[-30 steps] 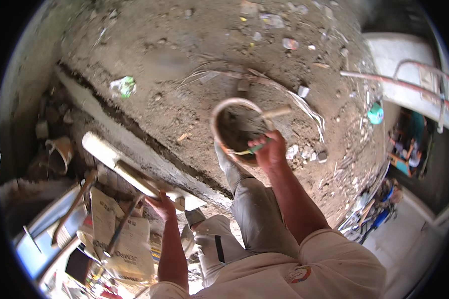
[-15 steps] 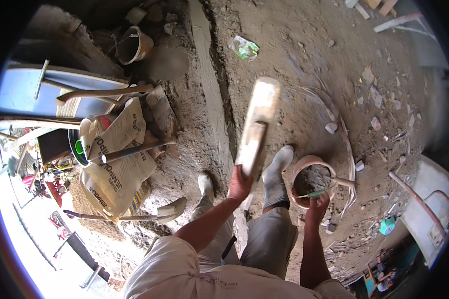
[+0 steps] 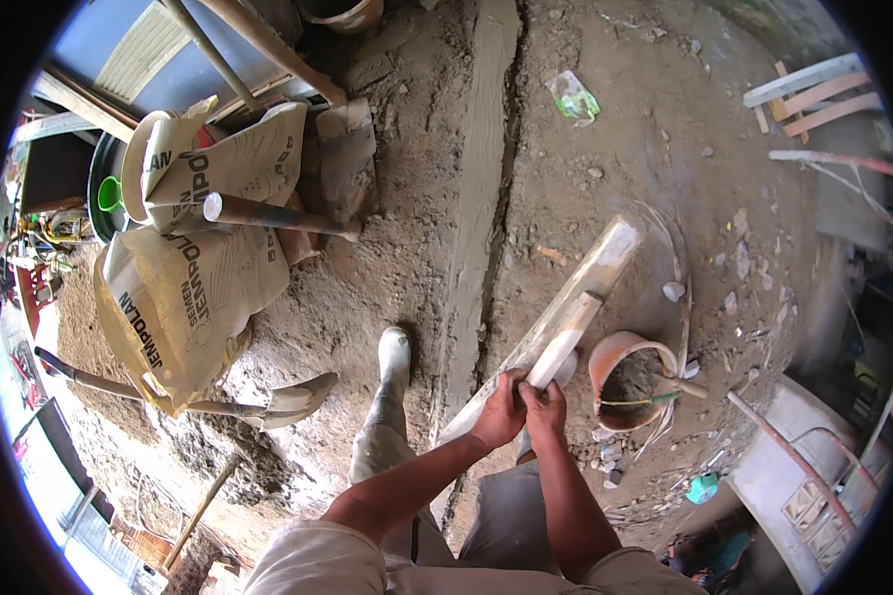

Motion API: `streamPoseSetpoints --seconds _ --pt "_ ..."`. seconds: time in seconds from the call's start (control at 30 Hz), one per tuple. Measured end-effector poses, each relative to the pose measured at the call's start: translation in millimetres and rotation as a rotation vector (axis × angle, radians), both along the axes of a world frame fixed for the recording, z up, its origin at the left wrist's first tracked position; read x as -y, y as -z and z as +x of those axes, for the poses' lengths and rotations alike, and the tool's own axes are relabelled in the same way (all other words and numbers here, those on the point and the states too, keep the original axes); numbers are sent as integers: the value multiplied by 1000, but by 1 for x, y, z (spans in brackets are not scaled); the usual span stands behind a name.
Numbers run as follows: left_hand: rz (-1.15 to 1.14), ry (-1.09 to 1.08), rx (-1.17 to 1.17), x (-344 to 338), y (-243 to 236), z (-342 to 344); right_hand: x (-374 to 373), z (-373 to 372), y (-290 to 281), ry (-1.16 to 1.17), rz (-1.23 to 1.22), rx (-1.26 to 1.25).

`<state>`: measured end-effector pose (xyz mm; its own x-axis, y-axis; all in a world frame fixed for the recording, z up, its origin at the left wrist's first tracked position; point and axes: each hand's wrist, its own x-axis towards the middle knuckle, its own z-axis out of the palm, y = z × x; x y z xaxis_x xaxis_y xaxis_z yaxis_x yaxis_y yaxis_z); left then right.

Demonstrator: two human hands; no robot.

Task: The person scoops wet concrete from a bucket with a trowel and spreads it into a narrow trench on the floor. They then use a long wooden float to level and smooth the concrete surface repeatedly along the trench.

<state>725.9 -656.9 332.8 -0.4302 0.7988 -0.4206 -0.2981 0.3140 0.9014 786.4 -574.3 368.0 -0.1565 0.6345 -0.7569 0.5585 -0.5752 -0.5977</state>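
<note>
A long wooden plastering float (image 3: 607,250) slants out in front of me, its raised handle bar along the middle. My left hand (image 3: 497,426) is closed on the near part of the float. Beside it my right hand (image 3: 544,411) grips the near end of the handle bar, its thumb against the left hand. The board's near end passes under my left wrist. Right of the float stands a reddish bucket (image 3: 605,369) with grey mortar inside. A tool's pale wooden handle (image 3: 687,387) sticks out over its rim, and the bucket's bail with a green grip lies across the opening.
A smooth strip of grey mortar (image 3: 474,213) runs away from me over the dirt ground. Cement sacks (image 3: 193,297), a shovel (image 3: 296,401) and a hoe (image 3: 278,215) lie at left. A plastic wrapper (image 3: 574,97) and scattered stones lie ahead and to the right.
My right hand has let go of the bucket's green grip and moved left onto the float. The float has swung lower and to the right. The view has shifted.
</note>
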Motion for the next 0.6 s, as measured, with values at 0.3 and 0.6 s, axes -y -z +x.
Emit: streamPoseSetpoints --seconds 0.3,0.6 --pt "-483 -21 -157 46 109 -91 61 62 112 275 -72 -8" --pt "-724 7 -296 24 313 -123 73 82 148 308 -95 61"
